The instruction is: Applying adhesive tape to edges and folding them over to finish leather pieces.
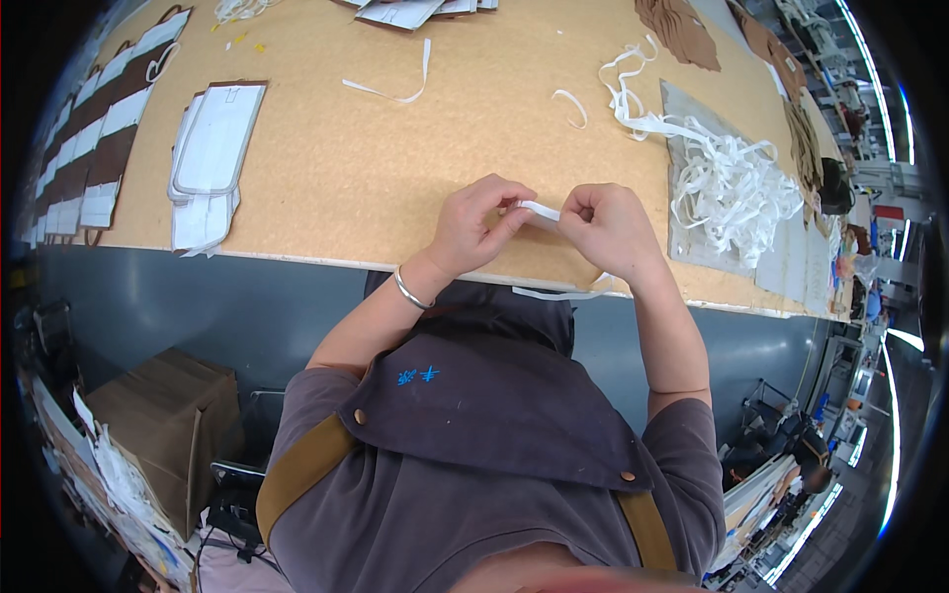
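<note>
Pinching a short white strip between them, the left hand and the right hand meet just above the near edge of the tan worktable. Both hands are curled nearly closed, thumb and forefinger of each nipped on one end of the strip, which spans the small gap between them. A silver bangle sits on the left wrist.

Just right of the right hand lies a tangled heap of white strips on a grey board, close enough to crowd that side. Another loose white strip hangs at the table edge under the right hand. Farther back, well apart from the hands, a long curled strip and a small loop lie on bare tabletop. To the left sits a stack of white rectangular pieces with grey edging, and beyond it a row of brown and white pieces runs along the far left rim. Brown cut shapes lie at the top right.

Below the table, a cardboard box stands at lower left. The person's dark apron with tan straps fills the lower middle and hides the floor beneath. How the strip's ends are folded inside the fingers cannot be made out, and the right margin is too warped and dim to read
</note>
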Motion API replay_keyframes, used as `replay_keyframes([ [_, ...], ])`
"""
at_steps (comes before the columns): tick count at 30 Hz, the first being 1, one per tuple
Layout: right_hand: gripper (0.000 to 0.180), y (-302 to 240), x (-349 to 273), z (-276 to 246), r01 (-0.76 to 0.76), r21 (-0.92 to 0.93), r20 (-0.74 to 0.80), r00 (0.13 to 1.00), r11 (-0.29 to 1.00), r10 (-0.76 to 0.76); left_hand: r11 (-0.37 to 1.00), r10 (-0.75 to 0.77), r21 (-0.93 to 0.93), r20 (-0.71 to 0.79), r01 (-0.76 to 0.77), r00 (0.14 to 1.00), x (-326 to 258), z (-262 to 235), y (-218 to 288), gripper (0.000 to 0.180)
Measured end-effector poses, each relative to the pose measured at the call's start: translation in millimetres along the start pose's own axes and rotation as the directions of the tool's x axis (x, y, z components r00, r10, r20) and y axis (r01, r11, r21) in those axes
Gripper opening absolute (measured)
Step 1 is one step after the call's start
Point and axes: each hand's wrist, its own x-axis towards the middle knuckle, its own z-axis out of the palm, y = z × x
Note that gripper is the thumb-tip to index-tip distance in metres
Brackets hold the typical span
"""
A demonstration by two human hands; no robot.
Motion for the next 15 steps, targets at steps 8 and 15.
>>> replay_keyframes([
  [8, 0.023, 2, 5, -1, 0.022, 0.005, -0.004, 1.000, 1.000, -0.022, 0.992, 0.101, 0.078, -0.033, -0.098, 0.994, 2, 2, -5, 0.011],
  [15, 0.019, 6, 4, -8, 0.068, 0.080, 0.031, 0.997, 0.994, -0.071, 0.937, 0.317, 0.176, -0.062, -0.302, 0.946, 7, 5, -10, 0.016],
])
